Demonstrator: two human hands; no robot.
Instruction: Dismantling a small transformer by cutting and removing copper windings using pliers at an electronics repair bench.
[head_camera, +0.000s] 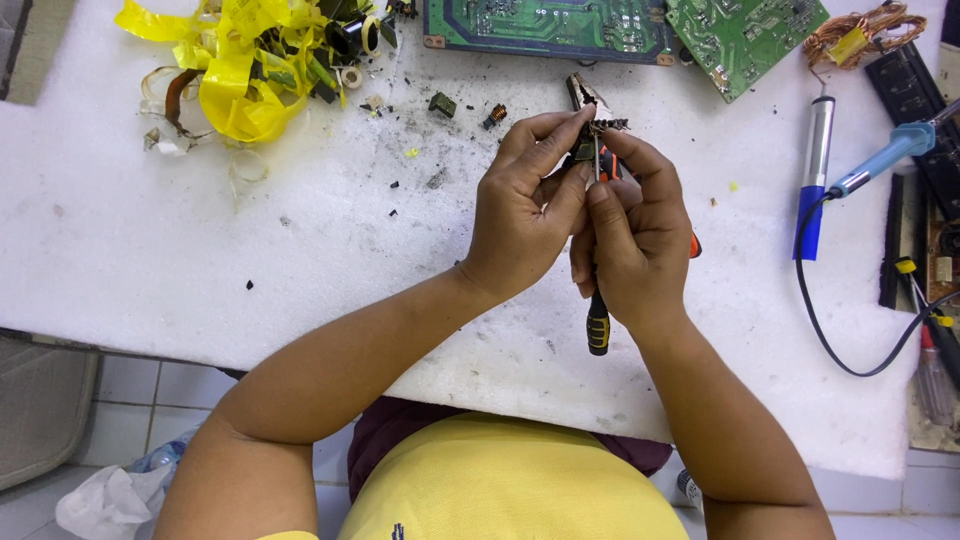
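Seen from above, a person in a yellow shirt worked at a white foam-covered table (150, 260). Both hands met above the middle of the table. The left hand (525, 205) pinched a small dark electronic component (604, 127) between thumb and fingertips, just above the knuckles of the other hand. The right hand (630, 245) was clenched around a pair of pliers (598, 325) with black, orange and yellow handles; the handle end stuck out below the fist, and the metal nose (583, 94) pointed away from the person, past the component. Whether the nose gripped the component could not be told.

Behind the hands lay a green circuit board (545, 25) and a second green board (745, 35), tilted. At the far left sat a heap of yellow tape scraps (240, 70). Small black fragments and a little copper coil (494, 116) were scattered near the hands. To the right lay a blue-handled soldering iron (880, 160), a desoldering pump (815, 170) and a bundle of copper wire (865, 30).
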